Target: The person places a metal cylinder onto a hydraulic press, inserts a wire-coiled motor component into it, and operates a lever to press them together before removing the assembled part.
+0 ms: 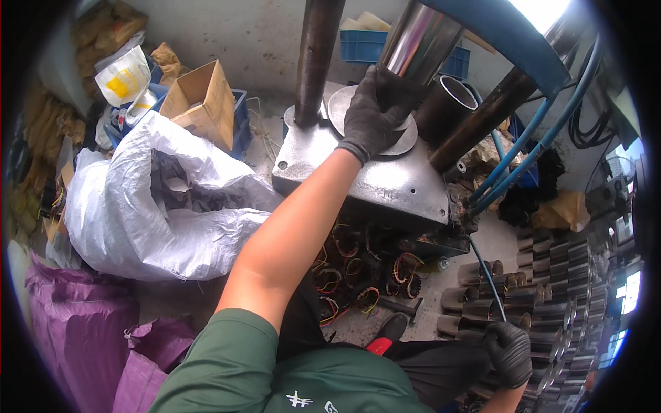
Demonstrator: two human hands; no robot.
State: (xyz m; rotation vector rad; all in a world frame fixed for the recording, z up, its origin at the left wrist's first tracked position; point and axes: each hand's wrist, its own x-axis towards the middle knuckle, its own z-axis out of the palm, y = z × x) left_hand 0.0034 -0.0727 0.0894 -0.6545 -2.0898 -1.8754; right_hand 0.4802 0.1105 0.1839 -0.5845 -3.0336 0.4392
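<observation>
My left hand (375,113), in a black glove, reaches over the round metal disc (406,141) on the press bed (365,175). Its fingers curl around a dark thing just beneath the shiny press ram (425,45); the glove hides most of it, so I cannot make out what it is. Right beside that hand a dark hollow metal cylinder (454,93) stands tilted in the view, its open end up. Low on the right, my right hand (508,354), also gloved in black, is closed on the end of a thin lever rod (486,275) that comes from the press.
Dark press columns (318,62) and blue hoses (513,155) frame the bed. Wire-wound motor parts (406,268) lie beneath it. Rows of metal cylinders (544,296) cover the right floor. On the left are a white sack (200,241), a cardboard box (217,103) and purple sacks (79,323).
</observation>
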